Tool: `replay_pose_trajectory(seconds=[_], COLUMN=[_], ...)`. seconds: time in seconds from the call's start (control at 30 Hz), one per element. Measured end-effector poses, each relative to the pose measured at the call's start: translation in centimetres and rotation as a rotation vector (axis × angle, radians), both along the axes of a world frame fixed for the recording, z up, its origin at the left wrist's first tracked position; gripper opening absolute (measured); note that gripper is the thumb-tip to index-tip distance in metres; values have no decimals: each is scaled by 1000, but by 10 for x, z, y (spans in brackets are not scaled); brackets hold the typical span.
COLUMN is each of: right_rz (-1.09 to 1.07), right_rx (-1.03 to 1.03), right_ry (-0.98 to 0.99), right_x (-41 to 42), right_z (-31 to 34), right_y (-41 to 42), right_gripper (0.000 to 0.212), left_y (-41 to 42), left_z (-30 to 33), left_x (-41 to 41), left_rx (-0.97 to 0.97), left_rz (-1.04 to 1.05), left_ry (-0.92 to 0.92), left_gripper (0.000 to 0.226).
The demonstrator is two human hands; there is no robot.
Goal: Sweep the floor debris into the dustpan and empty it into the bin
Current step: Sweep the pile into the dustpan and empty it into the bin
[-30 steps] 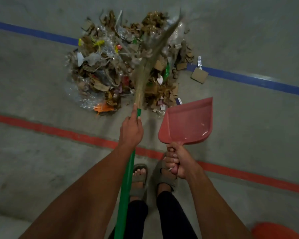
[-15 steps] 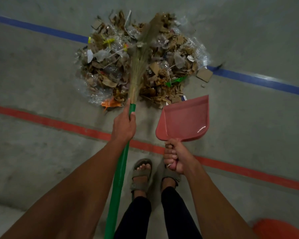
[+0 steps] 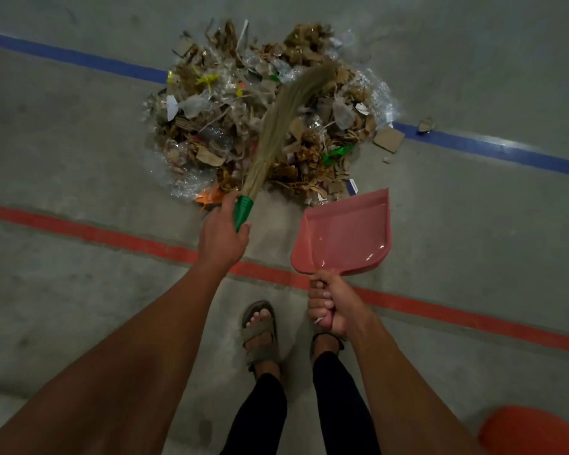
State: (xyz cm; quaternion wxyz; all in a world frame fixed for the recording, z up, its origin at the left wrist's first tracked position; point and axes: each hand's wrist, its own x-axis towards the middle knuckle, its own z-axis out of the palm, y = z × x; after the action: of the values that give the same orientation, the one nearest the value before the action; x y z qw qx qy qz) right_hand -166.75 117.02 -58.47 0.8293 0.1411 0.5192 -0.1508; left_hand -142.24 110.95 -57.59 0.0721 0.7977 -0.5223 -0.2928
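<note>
Head view: left hand (image 3: 222, 236) gripping green broom (image 3: 242, 210) at its collar, fingers curled round it, straw bristles (image 3: 283, 116) arcing right across debris pile (image 3: 263, 126) heaped over blue floor line (image 3: 493, 149). Right hand (image 3: 330, 302) clenching handle of pink dustpan (image 3: 344, 233), pan lying empty just beside pile's near right edge. Sandalled feet (image 3: 260, 330) standing behind red line (image 3: 112, 233). Orange object (image 3: 536, 431) showing at lower right corner.

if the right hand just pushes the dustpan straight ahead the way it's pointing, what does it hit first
Probably the near right edge of the debris pile. The right hand holds the pink dustpan, whose lip sits just short of those cardboard scraps; how high the lip is off the floor is unclear.
</note>
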Motion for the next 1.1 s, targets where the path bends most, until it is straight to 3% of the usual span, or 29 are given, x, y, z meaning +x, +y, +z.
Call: replay_pose_trajectory(seconds=[0.23, 0.5, 0.83, 0.97, 1.1], right_rz=[-114, -253, -235, -218, -119], right_rx=[15, 79, 151, 119, 45], right_ry=[-199, -491, -392, -469, -385], right_x=[12, 33, 22, 17, 24], right_z=[-30, -109, -165, -198, -224], right_y=[0, 29, 35, 5, -60], right_gripper=[31, 31, 34, 35, 36], left_y=[-18, -28, -24, -44, -72], left_z=[-22, -83, -139, -164, -190], left_x=[11, 13, 4, 6, 9], left_rx=[-55, -105, -146, -179, -209], left_rz=[59, -69, -145, -172, -183], left_ry=[199, 175, 188, 166, 171], left_gripper=[56, 59, 58, 58, 58])
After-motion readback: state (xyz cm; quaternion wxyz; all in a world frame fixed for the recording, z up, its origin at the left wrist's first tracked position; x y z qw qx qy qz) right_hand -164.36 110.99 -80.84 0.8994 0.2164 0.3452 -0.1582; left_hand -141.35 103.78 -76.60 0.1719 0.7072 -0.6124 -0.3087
